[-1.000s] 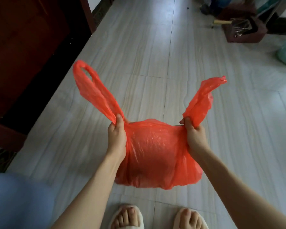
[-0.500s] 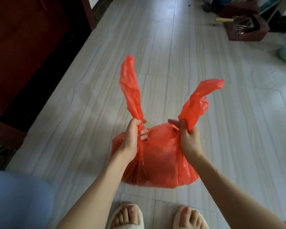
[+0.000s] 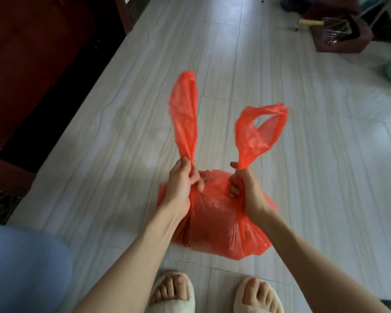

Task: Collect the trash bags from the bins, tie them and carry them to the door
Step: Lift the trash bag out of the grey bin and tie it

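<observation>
The left hand [image 3: 182,181] grips the base of the left handle loop [image 3: 185,114] of the red trash bag [image 3: 215,213]; the right hand [image 3: 246,190] is clenched round the base of the right handle loop [image 3: 255,134]. Both fists sit on top of the bag, close together but not touching. A second ago they were spread wide with the bag's mouth stretched flat between them; since then they have drawn inward, and the bag now bulges beneath them (so, I judge, the mouth is gathered and the loops are ready to be crossed into a knot). The bag hangs or rests just ahead of the slippered feet [image 3: 212,294]; I cannot tell whether it touches the pale tiled floor [image 3: 325,177]. Bare floor stretches ahead and to the right. A dark red door [image 3: 32,64] closes the left edge, and a dark box of tools [image 3: 339,35] stands well away at the far right.
</observation>
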A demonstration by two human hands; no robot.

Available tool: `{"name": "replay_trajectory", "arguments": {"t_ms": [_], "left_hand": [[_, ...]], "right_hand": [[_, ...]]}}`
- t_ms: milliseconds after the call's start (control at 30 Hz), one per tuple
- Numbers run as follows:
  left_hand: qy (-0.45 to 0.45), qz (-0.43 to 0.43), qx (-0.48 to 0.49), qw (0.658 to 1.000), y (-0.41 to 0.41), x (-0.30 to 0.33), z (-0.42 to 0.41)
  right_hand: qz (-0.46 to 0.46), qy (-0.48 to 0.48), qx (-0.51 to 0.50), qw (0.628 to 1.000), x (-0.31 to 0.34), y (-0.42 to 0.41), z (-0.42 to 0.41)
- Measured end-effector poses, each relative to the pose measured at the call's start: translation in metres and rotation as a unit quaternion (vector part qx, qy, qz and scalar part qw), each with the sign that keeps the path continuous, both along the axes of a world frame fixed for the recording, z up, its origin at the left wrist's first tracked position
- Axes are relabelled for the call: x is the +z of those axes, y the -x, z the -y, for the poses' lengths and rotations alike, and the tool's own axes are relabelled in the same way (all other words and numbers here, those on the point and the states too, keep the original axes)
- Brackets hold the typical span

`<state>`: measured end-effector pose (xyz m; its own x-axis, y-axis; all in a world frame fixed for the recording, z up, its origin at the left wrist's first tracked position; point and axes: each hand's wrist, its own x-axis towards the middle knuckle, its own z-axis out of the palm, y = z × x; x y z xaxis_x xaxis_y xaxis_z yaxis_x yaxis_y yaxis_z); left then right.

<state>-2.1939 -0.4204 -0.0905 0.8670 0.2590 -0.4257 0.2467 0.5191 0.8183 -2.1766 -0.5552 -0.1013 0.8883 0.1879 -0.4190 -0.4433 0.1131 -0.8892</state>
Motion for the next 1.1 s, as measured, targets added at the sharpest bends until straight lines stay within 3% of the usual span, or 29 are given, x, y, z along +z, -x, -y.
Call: {"name": "replay_trajectory", "arguments": {"t_ms": [100,267,433,533,667,800,867,1000,1100], "left_hand": [[-0.079,-0.035,-0.001,0.996,-0.002,0.0,0.004],[-0.048,-0.089,-0.032,0.994,-0.003,-0.003,0.003],[-0.074,-0.081,-0.014,0.994,-0.002,-0.014,0.0],[-0.076,-0.078,0.027,0.994,-0.002,-0.015,-0.002],[-0.106,-0.093,0.055,0.989,-0.004,-0.017,-0.006],[-0.148,-0.092,0.074,0.982,-0.004,-0.016,-0.003],[-0.177,-0.06,0.048,0.981,-0.002,-0.013,0.001],[-0.149,-0.037,0.027,0.988,0.001,-0.006,-0.002],[-0.127,-0.054,0.01,0.99,0.001,-0.007,-0.006]], "right_hand": [[-0.037,-0.021,-0.03,0.999,-0.008,-0.001,0.0],[0.021,0.097,-0.023,0.995,-0.015,0.001,0.001],[0.04,0.167,-0.012,0.985,-0.014,-0.006,-0.003],[0.017,0.138,-0.046,0.989,-0.012,-0.005,-0.007],[-0.017,0.028,-0.033,0.999,-0.003,-0.007,-0.003],[0.031,0.153,0.004,0.988,-0.004,-0.002,-0.004],[0.042,0.157,-0.006,0.987,-0.004,-0.001,-0.007],[0.038,0.109,-0.005,0.993,0.001,-0.006,-0.009],[-0.018,-0.008,0.02,1.0,0.005,-0.008,-0.007]]}}
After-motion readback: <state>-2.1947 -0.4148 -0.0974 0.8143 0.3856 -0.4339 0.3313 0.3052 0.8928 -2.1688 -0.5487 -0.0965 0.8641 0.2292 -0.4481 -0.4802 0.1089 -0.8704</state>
